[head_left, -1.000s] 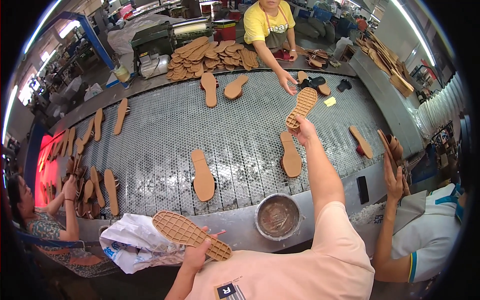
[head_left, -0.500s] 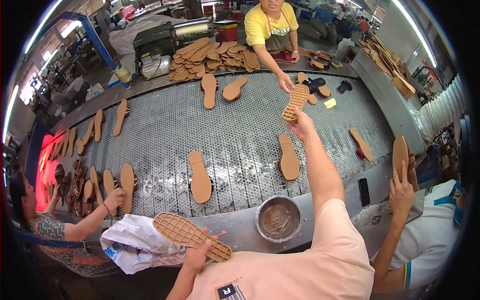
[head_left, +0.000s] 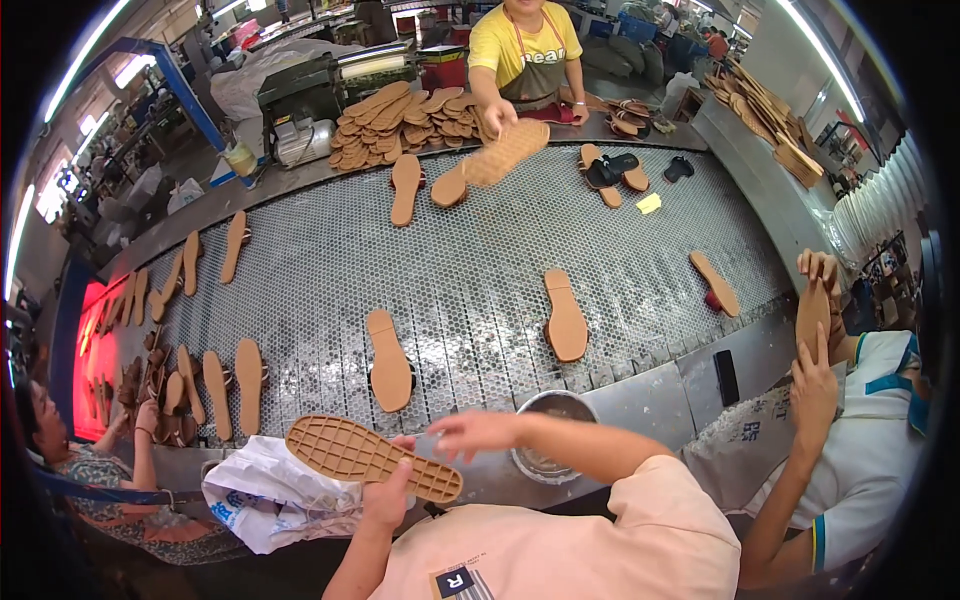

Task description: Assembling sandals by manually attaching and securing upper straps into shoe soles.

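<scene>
My left hand (head_left: pixel 388 497) grips a tan shoe sole (head_left: pixel 345 452) near one end, its grid of ribs facing up. My right hand (head_left: pixel 478 434) is beside that end, fingers pointing at my left hand. Its fingers are blurred, so whether they hold anything is unclear. Past the conveyor, a person in yellow holds another tan sole (head_left: pixel 510 152), smeared by motion. Two soles lie closest to me on the belt: one on the left (head_left: pixel 390 365) and one on the right (head_left: pixel 567 320).
A metal bowl (head_left: pixel 556 404) sits at the belt's near edge, partly behind my right arm. White sacking (head_left: pixel 270 490) lies left of it. A black phone (head_left: pixel 725 375) rests on the metal ledge. Co-workers stand on both sides. Soles are piled (head_left: pixel 400 125) across the belt.
My right hand has let go of the ribbed sole and come back to my left hand. The person in yellow has drawn that sole away. The belt's soles appear shifted slightly left.
</scene>
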The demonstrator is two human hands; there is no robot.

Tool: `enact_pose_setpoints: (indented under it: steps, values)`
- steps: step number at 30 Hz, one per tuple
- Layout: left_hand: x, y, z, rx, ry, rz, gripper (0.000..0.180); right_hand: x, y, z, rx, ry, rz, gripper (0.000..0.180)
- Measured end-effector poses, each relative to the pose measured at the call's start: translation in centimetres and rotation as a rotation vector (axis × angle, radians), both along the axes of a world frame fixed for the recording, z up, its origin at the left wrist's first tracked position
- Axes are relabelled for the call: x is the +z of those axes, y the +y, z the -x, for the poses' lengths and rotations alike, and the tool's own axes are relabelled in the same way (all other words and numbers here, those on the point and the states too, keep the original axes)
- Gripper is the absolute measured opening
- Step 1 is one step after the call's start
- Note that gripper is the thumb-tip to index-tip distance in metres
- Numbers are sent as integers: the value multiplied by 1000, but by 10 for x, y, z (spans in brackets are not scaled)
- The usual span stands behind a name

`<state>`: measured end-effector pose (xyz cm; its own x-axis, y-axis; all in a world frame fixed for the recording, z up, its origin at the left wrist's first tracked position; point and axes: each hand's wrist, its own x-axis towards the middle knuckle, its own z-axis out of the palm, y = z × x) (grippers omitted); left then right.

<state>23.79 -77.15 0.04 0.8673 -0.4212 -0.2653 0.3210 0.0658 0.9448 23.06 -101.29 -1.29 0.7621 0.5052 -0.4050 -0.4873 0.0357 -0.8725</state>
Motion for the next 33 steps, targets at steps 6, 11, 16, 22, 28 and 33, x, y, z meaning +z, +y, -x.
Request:
enact_pose_setpoints:
  steps: [6, 11, 16, 22, 28, 33]
  values:
    - [1, -18, 7, -67, 29, 39, 35, -13, 24, 26, 140, 99, -268, 39]
    - [-1, -22, 19, -89, 94, 50, 42, 6, -32, 9, -217, 87, -53, 32]
    - [-8, -15, 26, -206, 222, -100, 48, -6, -131, -48, -872, -5, 15, 29]
    - [-22, -11, 30, -172, 284, -121, 48, 10, -218, -83, -1211, -26, 42, 23]
    - [-22, -14, 32, -132, 288, -177, 46, 13, -246, -93, -1245, 9, 111, 23]
    - [-33, -11, 34, -118, 256, -196, 43, 14, -252, -89, -1248, 1, 68, 24]
